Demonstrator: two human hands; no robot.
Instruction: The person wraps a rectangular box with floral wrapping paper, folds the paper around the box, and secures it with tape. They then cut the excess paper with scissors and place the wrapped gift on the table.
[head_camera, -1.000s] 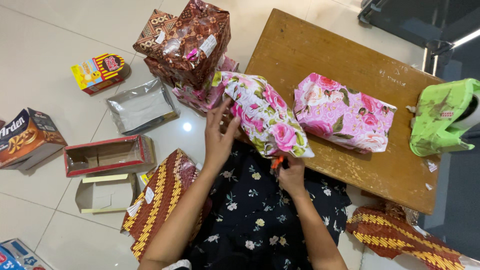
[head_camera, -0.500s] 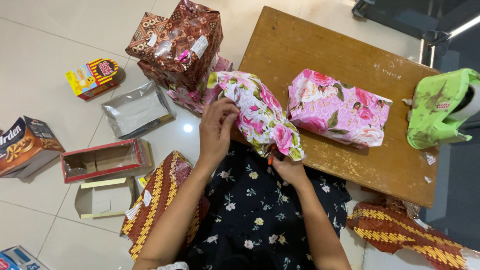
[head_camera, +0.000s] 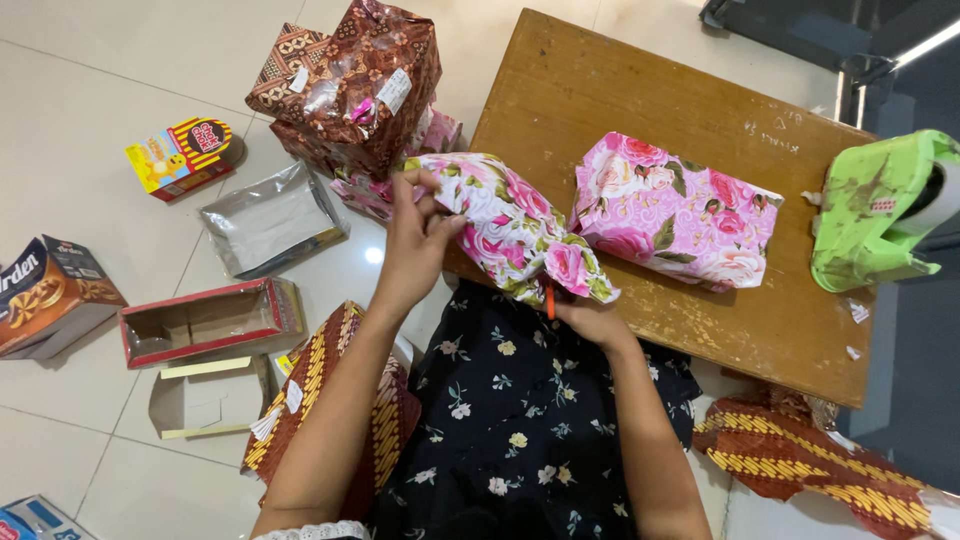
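My left hand grips the left end of a parcel in white paper with pink roses, which lies tilted over the near left corner of the wooden table. My right hand is under the parcel's lower right end, closed on a small orange tool that is mostly hidden by the paper. A second parcel in pink rose paper lies on the table just to the right, touching the first.
A green tape dispenser stands at the table's right edge. Brown-wrapped parcels are stacked on the floor at the left, near empty cardboard boxes and a foil tray. Striped brown wrapping paper lies by my lap, more at lower right.
My left hand has moved up from the parcel's side and closed on its left end. The parcel has turned flatter over the table corner. My right hand stays beneath its lower end.
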